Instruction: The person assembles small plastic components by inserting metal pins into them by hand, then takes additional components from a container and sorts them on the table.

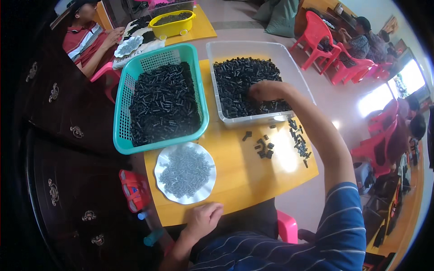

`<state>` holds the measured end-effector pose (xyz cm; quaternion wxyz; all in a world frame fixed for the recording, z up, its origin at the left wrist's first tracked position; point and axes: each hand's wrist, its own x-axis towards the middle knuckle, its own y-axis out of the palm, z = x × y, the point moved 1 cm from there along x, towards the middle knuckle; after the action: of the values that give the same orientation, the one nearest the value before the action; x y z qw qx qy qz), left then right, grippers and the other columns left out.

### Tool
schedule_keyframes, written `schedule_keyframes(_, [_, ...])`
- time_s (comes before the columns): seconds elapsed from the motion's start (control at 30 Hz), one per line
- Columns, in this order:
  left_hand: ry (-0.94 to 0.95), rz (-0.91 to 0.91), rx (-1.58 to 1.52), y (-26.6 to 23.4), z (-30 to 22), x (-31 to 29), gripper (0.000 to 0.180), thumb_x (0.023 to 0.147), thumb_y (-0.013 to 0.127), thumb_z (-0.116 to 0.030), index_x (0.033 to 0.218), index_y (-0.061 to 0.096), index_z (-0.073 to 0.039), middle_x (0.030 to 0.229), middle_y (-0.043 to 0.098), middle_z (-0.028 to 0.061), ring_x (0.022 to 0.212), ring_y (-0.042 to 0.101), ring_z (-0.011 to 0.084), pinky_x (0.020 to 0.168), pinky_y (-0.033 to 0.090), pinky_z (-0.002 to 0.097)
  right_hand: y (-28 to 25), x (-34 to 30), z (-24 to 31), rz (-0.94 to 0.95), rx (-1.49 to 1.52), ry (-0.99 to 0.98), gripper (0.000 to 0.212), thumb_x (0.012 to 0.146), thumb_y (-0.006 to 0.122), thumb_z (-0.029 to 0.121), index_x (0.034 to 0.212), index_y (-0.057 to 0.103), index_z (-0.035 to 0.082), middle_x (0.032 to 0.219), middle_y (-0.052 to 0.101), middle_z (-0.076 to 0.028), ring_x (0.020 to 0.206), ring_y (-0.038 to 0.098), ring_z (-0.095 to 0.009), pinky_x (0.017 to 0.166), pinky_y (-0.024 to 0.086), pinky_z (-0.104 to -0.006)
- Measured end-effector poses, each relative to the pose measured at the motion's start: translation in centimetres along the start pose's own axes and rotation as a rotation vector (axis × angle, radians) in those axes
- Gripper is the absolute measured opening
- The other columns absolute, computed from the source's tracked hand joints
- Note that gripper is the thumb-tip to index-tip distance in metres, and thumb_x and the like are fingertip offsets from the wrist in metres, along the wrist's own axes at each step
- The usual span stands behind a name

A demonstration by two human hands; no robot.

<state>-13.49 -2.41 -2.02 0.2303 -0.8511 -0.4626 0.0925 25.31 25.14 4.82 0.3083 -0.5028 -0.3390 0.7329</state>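
Observation:
My right hand [267, 91] reaches into a clear plastic bin [260, 119] of small black tubular plastic pieces [235, 79]. Its fingers curl downward among them, and the fingertips are hidden. By the table's near edge rests my left hand [205, 220], fingers curled in; whatever they may hold does not show. Just beyond it sits a white scalloped plate [208, 189] heaped with small clear or grey metallic-looking parts [186, 170]. Left of the bin stands a turquoise basket [160, 145], filled with similar black pieces [165, 99].
Loose black pieces [265, 148] lie on the yellow table [235, 176], with more [299, 142] along its right side. Dark drawers [58, 189] stand close on the left. A red bag [134, 190] hangs beside the table. Other people sit at tables beyond, near pink chairs [316, 43].

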Motion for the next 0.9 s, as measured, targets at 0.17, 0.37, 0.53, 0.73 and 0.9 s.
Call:
schedule_keyframes(0.17, [0.021,0.015,-0.003,0.0,0.8,-0.1,0.010,0.090,0.069,-0.011,0.094,0.068,-0.002,0.083,0.071,0.0146,0.073,0.071,0.0291,0.063,0.054,0.0362,-1.6,0.8,-0.9,-0.387,0.049,-0.070,0.046,0.087,0.059,0.016,0.133,0.059,0.011,0.109,0.071,-0.019,0.102,0.067,-0.033,0.090,0.052,-0.0424])
schedule_keyframes(0.37, [0.018,0.015,-0.044,-0.1,0.5,-0.4,0.008,0.089,0.067,-0.010,0.094,0.067,-0.004,0.084,0.070,0.0146,0.076,0.070,0.0337,0.065,0.054,0.0402,-2.8,-3.8,-1.7,-0.206,0.241,-0.065,0.032,0.086,0.058,0.016,0.114,0.070,0.003,0.097,0.072,-0.013,0.085,0.070,-0.027,0.079,0.056,-0.0396])
schedule_keyframes(0.53, [0.041,0.001,-0.029,0.0,0.8,-0.7,0.009,0.089,0.068,-0.010,0.094,0.067,-0.003,0.083,0.071,0.0143,0.076,0.071,0.0317,0.065,0.054,0.0385,-0.4,-5.1,0.1,0.426,-0.169,0.302,0.041,0.085,0.067,0.022,0.123,0.067,0.006,0.109,0.072,-0.010,0.091,0.066,-0.020,0.084,0.053,-0.0374])
schedule_keyframes(0.73, [0.059,-0.015,-0.023,-0.1,0.8,-0.6,0.010,0.089,0.069,-0.009,0.095,0.068,-0.001,0.081,0.071,0.0142,0.073,0.071,0.0289,0.063,0.055,0.0354,-0.4,-3.4,-1.1,0.154,-0.076,0.173,0.055,0.084,0.065,0.021,0.136,0.057,0.007,0.122,0.069,-0.014,0.112,0.065,-0.028,0.095,0.051,-0.0405])
schedule_keyframes(0.9, [-0.001,-0.015,-0.035,-0.2,0.0,-0.3,0.008,0.089,0.067,-0.010,0.093,0.067,-0.003,0.080,0.069,0.0142,0.072,0.069,0.0317,0.062,0.053,0.0379,-3.3,-4.3,-3.4,-0.549,-0.150,0.065,0.041,0.080,0.059,0.014,0.120,0.069,0.013,0.110,0.071,-0.019,0.107,0.066,-0.037,0.091,0.052,-0.0444])
